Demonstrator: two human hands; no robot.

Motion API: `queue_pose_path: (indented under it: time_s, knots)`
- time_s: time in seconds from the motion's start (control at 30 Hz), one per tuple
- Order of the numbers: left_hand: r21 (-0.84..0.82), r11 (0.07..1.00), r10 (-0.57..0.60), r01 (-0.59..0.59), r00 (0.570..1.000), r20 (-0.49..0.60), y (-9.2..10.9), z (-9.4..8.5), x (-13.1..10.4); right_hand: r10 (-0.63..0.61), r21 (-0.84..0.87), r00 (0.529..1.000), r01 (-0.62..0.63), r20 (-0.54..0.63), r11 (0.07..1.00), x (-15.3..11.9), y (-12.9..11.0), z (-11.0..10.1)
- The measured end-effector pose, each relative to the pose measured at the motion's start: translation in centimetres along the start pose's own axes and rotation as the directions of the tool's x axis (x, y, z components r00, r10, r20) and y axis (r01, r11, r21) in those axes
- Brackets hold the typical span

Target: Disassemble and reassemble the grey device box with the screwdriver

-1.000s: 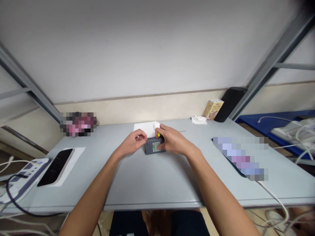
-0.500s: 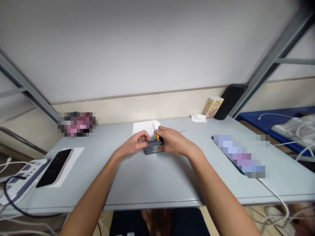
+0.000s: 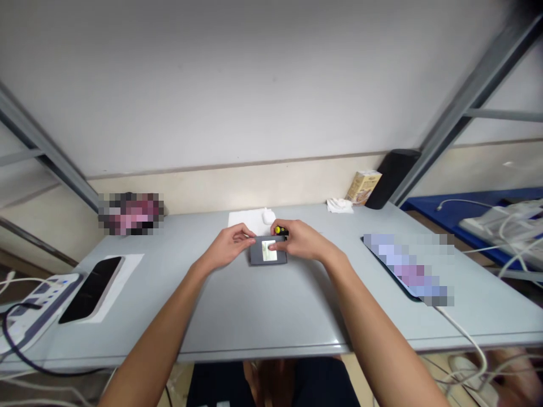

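Note:
In the middle of the desk, a dark grey box (image 3: 256, 258) shows a broad face with a pale label (image 3: 268, 255) toward me. My left hand (image 3: 229, 246) pinches its upper left corner between thumb and fingers. Across from it, my right hand (image 3: 302, 239) grips the box's right side, its thumb over the label. A screwdriver (image 3: 279, 230) with a yellow-ended black handle is tucked in the same right hand, above the box; its shaft is hardly visible now. Behind the hands lie a white paper sheet (image 3: 244, 218) and a small white rounded case (image 3: 268, 216).
A black phone (image 3: 91, 291) lies on paper at left, beside a power strip (image 3: 40, 308). At right lies a blurred-out device (image 3: 403, 268) with a white cable (image 3: 462, 330). A crumpled tissue (image 3: 340, 206), a yellow carton (image 3: 363, 187) and a black cylinder (image 3: 392, 178) stand along the wall.
The box has been tipped so its labelled face, rather than its slotted side, is toward me. Both hands stay on it; the screwdriver has turned with the right hand.

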State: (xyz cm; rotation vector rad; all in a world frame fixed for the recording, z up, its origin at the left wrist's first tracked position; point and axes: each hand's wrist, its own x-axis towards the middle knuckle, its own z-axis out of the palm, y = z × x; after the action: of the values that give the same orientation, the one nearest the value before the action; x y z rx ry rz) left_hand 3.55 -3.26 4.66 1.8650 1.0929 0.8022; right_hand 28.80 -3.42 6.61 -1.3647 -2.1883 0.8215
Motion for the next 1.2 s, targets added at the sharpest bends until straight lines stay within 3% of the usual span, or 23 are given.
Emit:
queue_pose_path:
  time_s: [0.17,0.33,0.47,0.53,0.6,0.7,0.83,0.93,0.97,1.03,1.2]
  knots:
    - [0.152,0.988,-0.008,0.007,1.0,0.006,-1.4,0.1,0.2,0.039,0.037,0.997,-0.042,0.072,0.998,0.8,1.6,0.8]
    - [0.287,0.953,-0.145,0.095,0.977,0.157,-0.4,-1.1,-0.6,0.008,0.016,0.998,-0.009,0.059,1.0,1.1,2.1,1.2]
    - [0.374,0.923,-0.152,0.09,0.979,0.138,0.6,-1.2,-1.0,-0.036,0.003,0.998,0.035,0.044,0.999,1.2,2.2,1.3]
    - [0.389,0.92,-0.115,0.055,0.984,0.133,0.8,-1.1,-1.1,-0.045,0.021,0.999,0.045,-0.006,0.999,1.3,2.2,1.2]
    - [0.396,0.918,-0.077,0.022,0.989,0.123,0.8,-0.9,-1.2,-0.068,0.047,0.987,0.076,-0.148,0.996,1.4,2.2,1.0]
    - [0.399,0.917,-0.066,0.02,0.993,0.102,0.9,-0.8,-1.2,-0.105,0.069,0.899,0.148,-0.425,0.987,1.6,2.2,0.3]
    - [0.372,0.925,-0.121,0.076,0.988,0.098,0.9,-1.2,-1.2,-0.109,0.04,0.688,0.197,-0.717,0.979,1.3,2.1,-0.7]
    - [0.334,0.938,-0.137,0.095,0.985,0.106,0.8,-1.5,-1.2,-0.065,0.03,0.548,0.162,-0.834,0.986,1.0,2.1,-1.1]
    - [0.324,0.941,-0.137,0.097,0.985,0.101,0.7,-1.6,-1.2,-0.034,0.048,0.528,0.14,-0.849,0.989,1.0,2.2,-1.1]
    - [0.312,0.945,-0.137,0.102,0.986,0.094,0.5,-1.7,-1.2,0.05,0.13,0.533,0.114,-0.845,0.985,1.1,2.4,-0.9]
    - [0.267,0.958,-0.141,0.104,0.982,0.124,0.8,-2.3,-1.3,0.211,0.408,0.626,0.188,-0.751,0.894,2.2,2.8,0.7]
